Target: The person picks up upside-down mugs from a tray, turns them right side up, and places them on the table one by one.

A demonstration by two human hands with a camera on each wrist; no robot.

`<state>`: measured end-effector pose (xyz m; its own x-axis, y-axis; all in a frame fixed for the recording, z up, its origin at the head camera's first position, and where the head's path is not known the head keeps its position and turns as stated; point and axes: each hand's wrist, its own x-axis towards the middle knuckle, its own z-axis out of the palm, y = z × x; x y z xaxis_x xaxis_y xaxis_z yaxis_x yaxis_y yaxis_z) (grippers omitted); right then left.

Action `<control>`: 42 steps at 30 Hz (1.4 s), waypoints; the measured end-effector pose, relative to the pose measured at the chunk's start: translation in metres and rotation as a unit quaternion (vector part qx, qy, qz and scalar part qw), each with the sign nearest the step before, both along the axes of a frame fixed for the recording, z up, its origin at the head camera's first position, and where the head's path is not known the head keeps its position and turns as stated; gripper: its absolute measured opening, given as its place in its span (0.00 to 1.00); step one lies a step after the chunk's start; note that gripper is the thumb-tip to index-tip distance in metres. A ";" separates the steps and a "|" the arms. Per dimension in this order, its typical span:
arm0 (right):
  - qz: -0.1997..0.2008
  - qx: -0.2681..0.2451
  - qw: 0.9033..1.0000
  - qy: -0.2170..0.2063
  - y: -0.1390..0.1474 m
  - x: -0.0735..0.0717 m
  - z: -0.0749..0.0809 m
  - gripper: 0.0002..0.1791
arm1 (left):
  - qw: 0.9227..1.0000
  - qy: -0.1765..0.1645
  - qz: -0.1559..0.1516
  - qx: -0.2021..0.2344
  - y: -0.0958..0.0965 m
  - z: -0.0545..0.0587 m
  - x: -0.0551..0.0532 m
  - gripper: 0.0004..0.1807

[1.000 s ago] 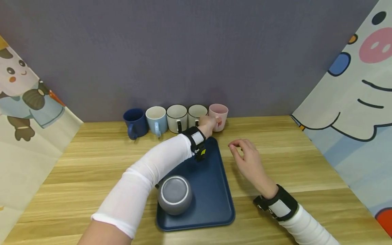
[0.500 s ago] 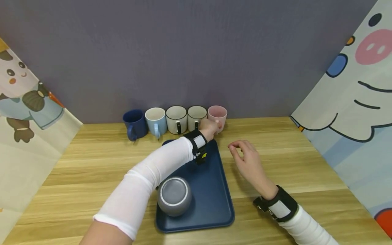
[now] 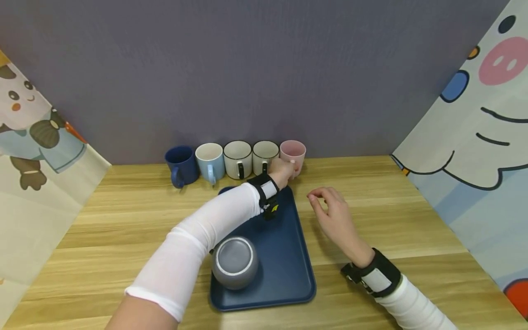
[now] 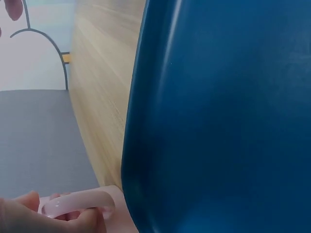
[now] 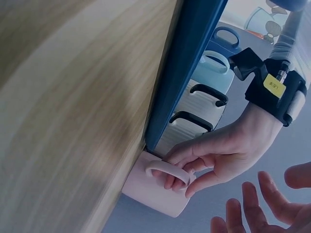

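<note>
My left hand (image 3: 282, 172) holds the handle of the pink mug (image 3: 300, 164), which stands upright at the right end of a row against the back wall. In the left wrist view, fingers pass through the pink handle (image 4: 80, 201). The right wrist view also shows the left hand (image 5: 226, 150), its fingers curled at the pink mug (image 5: 150, 194). My right hand (image 3: 336, 220) hovers over the table to the right of the tray, fingers loosely bent and holding nothing.
Left of the pink mug stand two white mugs (image 3: 237, 160) with black handles, a light blue mug (image 3: 214, 168) and a dark blue mug (image 3: 187, 169). Beneath my left arm lies a navy tray (image 3: 284, 256) bearing an upside-down grey rounded vessel (image 3: 235, 263).
Both hands stay almost where they were, the left one at the pink mug's handle. The view shifts slightly; mugs and tray look unmoved.
</note>
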<state>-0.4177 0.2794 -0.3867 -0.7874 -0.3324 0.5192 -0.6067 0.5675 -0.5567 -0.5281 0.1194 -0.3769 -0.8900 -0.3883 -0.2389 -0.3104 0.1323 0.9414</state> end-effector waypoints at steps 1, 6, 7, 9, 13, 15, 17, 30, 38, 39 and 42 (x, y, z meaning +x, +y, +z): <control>0.000 -0.001 1.000 0.000 0.000 0.000 0.000 0.10 | 1.000 0.000 0.001 0.004 0.000 0.001 0.000 0.16; 0.000 0.000 1.000 0.002 0.000 0.001 0.000 0.11 | 0.999 0.010 -0.007 0.049 0.000 0.005 0.000 0.16; 0.000 0.000 1.000 0.002 0.000 0.001 0.000 0.11 | 0.998 0.013 -0.008 0.057 -0.001 0.006 0.002 0.17; -0.002 0.001 1.000 0.002 0.000 0.001 0.000 0.11 | 0.997 0.017 -0.017 0.072 -0.003 0.009 0.006 0.16; -0.001 -0.002 1.000 0.008 -0.001 0.000 0.000 0.10 | 0.995 0.015 -0.052 0.086 -0.010 0.018 0.019 0.11; -0.001 -0.003 1.000 0.015 -0.002 0.000 0.000 0.09 | 0.992 0.003 -0.089 0.090 -0.016 0.024 0.027 0.10; 0.000 -0.005 1.000 0.017 -0.002 0.000 0.000 0.09 | 0.988 -0.011 -0.126 0.083 -0.022 0.031 0.035 0.09; 0.002 0.007 1.000 0.001 -0.003 -0.001 -0.004 0.10 | 0.972 0.068 -0.224 0.019 -0.075 0.086 0.097 0.13; 0.005 0.002 1.000 0.006 -0.003 -0.001 -0.006 0.10 | 0.966 0.102 -0.236 -0.018 -0.110 0.097 0.140 0.14; 0.005 0.004 1.000 0.003 -0.003 -0.001 -0.006 0.10 | 0.965 0.104 -0.238 -0.023 -0.114 0.097 0.145 0.14; 0.004 0.011 1.000 -0.005 -0.003 0.000 -0.005 0.10 | 0.960 0.114 -0.248 -0.052 -0.127 0.094 0.160 0.13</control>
<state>-0.4178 0.2765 -0.3918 -0.7895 -0.3492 0.5047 -0.6058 0.5752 -0.5497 -0.3681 -0.0073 -0.2830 -0.9962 0.0867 0.0022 0.0289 0.3077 0.9510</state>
